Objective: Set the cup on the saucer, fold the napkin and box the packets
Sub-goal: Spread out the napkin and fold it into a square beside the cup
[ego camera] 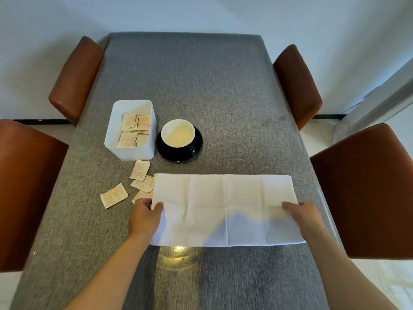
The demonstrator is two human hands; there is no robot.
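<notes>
Your left hand (146,217) and right hand (305,217) each pinched an end of the white napkin (225,209), spread flat on the grey surface (190,86). The cup (178,133) sat on its black saucer (165,151), beside the white box (134,151) holding packets (134,128). Loose packets (114,195) lay just left of the napkin, one tucked under its edge; their print was unreadable. Brown chairs (362,191) flanked you.

A white napkin (225,209) lies flat on the grey table (201,86), the left hand (145,217) pinching its left edge and the right hand (305,217) its right edge. Beyond the napkin, the cup (178,133) sits on the black saucer (178,156); the white box (131,130) stands just left of the saucer, and loose packets (139,173) lie at the napkin's left end.
</notes>
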